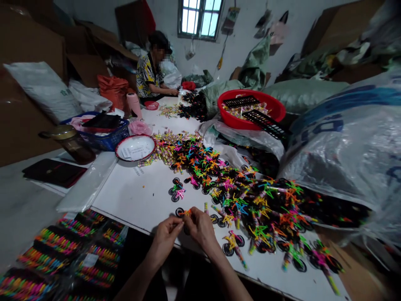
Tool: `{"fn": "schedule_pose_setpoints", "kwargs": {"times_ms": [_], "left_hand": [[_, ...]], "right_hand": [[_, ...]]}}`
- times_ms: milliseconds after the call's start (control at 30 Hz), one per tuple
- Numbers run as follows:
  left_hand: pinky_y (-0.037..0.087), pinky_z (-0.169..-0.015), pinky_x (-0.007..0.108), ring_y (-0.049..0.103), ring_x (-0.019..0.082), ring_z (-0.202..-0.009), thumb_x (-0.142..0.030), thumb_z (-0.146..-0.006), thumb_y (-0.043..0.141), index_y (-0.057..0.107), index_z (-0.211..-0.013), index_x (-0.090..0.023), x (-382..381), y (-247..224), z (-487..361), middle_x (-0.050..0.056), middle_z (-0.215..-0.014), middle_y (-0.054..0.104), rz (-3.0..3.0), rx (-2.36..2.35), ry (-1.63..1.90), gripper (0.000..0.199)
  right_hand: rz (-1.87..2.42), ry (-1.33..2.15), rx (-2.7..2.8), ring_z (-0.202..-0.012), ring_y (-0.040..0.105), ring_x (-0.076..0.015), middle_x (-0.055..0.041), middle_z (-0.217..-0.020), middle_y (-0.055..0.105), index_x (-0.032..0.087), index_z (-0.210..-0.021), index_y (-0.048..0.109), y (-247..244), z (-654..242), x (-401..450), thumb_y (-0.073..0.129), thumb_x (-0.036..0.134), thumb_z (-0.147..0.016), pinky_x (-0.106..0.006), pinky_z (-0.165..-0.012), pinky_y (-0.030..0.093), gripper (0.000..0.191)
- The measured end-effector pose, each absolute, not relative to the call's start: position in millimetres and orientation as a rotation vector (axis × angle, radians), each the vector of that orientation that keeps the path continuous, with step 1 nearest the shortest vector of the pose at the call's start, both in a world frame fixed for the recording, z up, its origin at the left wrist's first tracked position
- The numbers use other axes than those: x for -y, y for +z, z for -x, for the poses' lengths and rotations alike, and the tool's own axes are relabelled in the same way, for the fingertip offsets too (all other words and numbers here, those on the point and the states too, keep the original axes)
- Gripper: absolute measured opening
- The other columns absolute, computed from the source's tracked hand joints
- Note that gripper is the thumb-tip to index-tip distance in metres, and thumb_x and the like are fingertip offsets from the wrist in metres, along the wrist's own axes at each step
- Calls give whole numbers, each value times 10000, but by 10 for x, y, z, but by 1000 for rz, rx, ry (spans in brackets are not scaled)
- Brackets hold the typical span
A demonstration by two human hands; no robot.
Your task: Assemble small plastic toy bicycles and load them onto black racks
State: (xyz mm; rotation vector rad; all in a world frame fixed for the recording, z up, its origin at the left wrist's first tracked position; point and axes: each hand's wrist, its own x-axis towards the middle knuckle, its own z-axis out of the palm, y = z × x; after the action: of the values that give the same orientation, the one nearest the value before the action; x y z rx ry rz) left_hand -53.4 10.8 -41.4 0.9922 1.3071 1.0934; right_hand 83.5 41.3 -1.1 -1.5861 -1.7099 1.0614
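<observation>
A small toy bicycle (179, 212) with an orange frame and black spoked wheels is held over the front edge of the white table (125, 200). My right hand (200, 228) pinches its orange frame between thumb and fingers. My left hand (167, 236) is closed against its lower side, fingertips together and partly hiding it. Just beyond, a green and a pink toy bicycle (179, 192) lie on the tabletop. To the right spreads a heap of colourful toy bicycles (238, 205), mixed with short patterned tubes (164, 146) that pile up farther back.
A white enamel bowl (135, 148), blue basket (109, 140) and lidded jar (70, 144) stand left. Bagged toy bicycles (62, 251) lie lower left. A red basin (250, 123) and large plastic sack (344, 142) flank the right. Another person (152, 73) works at the far end.
</observation>
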Motion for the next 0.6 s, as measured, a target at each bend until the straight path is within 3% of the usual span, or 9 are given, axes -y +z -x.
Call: {"fn": "schedule_pose_setpoints", "kwargs": {"times_ms": [167, 367, 433, 600], "left_hand": [[388, -602, 227, 513, 129, -630, -453, -701, 692, 691, -842, -147, -152, -301, 487, 25, -708, 651, -896, -1236, 1140, 337], [393, -638, 227, 548, 141, -700, -414, -738, 681, 667, -810, -142, -175, -194, 537, 37, -763, 663, -989, -1051, 1009, 281], [393, -646, 231, 552, 147, -708, -417, -744, 672, 664, -797, -139, -173, -277, 540, 40, -759, 664, -1015, -1084, 1012, 283], [374, -590, 224, 522, 135, -633, -457, -689, 692, 669, -793, -140, -164, -446, 480, 21, -699, 646, -934, -1272, 1103, 334]], "right_hand": [[1335, 1410, 1467, -489, 349, -86, 52, -529, 418, 188, -636, 470, 33, -913, -461, 562, 465, -774, -207, -464, 253, 323], [1208, 1775, 1306, -448, 326, -72, 56, -519, 433, 172, -650, 516, 36, -1102, -432, 633, 571, -686, -207, -450, 259, 417], [1272, 1670, 1381, -456, 336, -80, 51, -522, 427, 179, -637, 496, -23, -1078, -407, 598, 551, -718, -209, -457, 262, 394], [1597, 958, 1702, -486, 394, -106, 28, -526, 448, 194, -614, 446, -147, -818, -377, 496, 404, -806, -224, -485, 237, 289]]}}
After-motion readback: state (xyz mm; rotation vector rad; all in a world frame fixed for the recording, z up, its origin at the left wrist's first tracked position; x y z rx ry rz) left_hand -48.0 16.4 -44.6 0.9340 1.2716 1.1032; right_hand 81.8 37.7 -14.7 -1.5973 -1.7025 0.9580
